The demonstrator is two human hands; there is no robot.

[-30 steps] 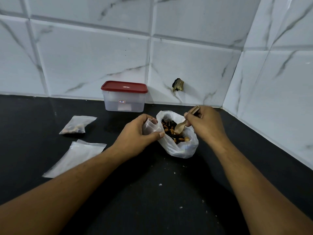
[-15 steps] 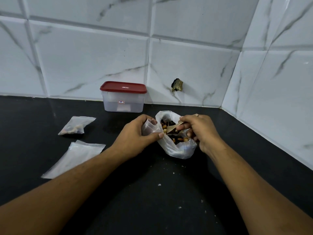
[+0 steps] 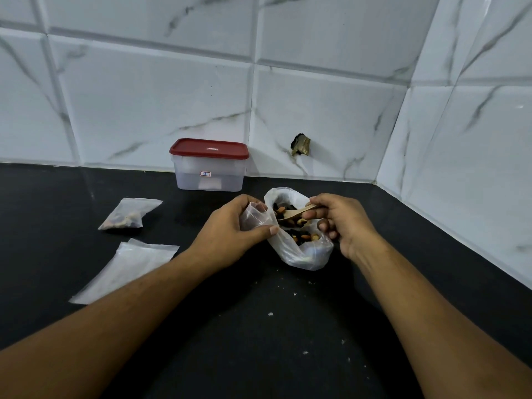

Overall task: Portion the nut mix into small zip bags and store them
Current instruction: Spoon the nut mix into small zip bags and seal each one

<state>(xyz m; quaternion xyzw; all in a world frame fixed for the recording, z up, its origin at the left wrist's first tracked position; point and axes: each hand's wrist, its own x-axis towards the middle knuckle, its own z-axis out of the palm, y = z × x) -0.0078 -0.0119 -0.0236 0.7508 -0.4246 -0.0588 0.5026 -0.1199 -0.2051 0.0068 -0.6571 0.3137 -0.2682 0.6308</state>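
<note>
A white plastic bag (image 3: 299, 253) of mixed nuts (image 3: 302, 236) sits open on the black counter. My left hand (image 3: 230, 234) grips a small clear zip bag (image 3: 254, 217), its mouth held open beside the big bag's rim. My right hand (image 3: 342, 223) holds a small wooden spoon (image 3: 296, 213), its bowl level over the nuts and carrying a few. A filled zip bag (image 3: 126, 217) lies to the left. An empty zip bag (image 3: 126, 269) lies flat in front of it.
A clear plastic container with a red lid (image 3: 209, 165) stands against the tiled wall behind the bags. The wall corner closes the counter's right side. Small crumbs (image 3: 270, 313) dot the counter (image 3: 259, 355) near me.
My right hand has dipped the spoon into the nut bag and turned it from upright to level, its bowl now towards the small zip bag. My left hand has hardly moved.
</note>
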